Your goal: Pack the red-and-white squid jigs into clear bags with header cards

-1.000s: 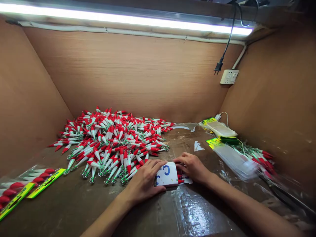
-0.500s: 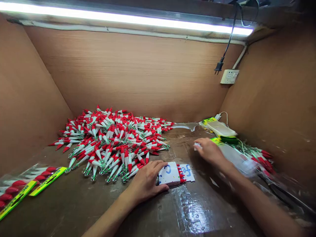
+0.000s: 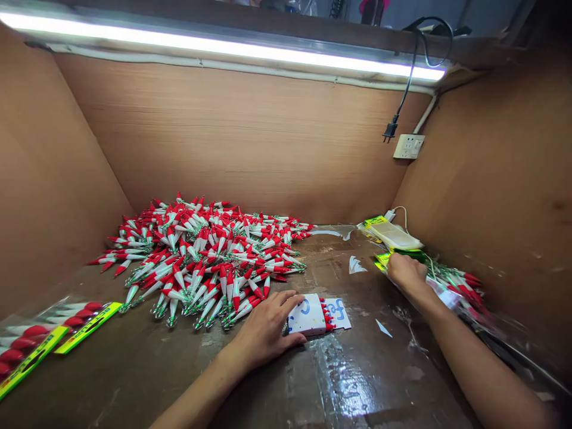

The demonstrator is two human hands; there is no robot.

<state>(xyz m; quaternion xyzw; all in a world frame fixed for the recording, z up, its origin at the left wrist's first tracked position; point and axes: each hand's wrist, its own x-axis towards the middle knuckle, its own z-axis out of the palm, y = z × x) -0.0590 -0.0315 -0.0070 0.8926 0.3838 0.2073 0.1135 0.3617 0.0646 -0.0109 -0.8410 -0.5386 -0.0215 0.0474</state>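
Note:
My left hand is closed around the left end of a white paper sleeve with blue lettering. Red tips of squid jigs stick out of the sleeve's right end, over a flat lettered strip. My right hand is at the right side, its fingers curled on a clear plastic bag with a yellow header; the fingertips are partly hidden. Left of my left hand spreads a large pile of red and white squid jigs with green hook ends.
Filled packs with yellow headers lie at the left. More bags are stacked at the back right, near loose jigs and dark scissors. White paper scraps dot the table. A plug hangs by a socket.
My right hand has let go of a white paper scrap, now on the table, and moved right onto the plastic bags. My left hand has stayed on the sleeve. The view has tipped up slightly.

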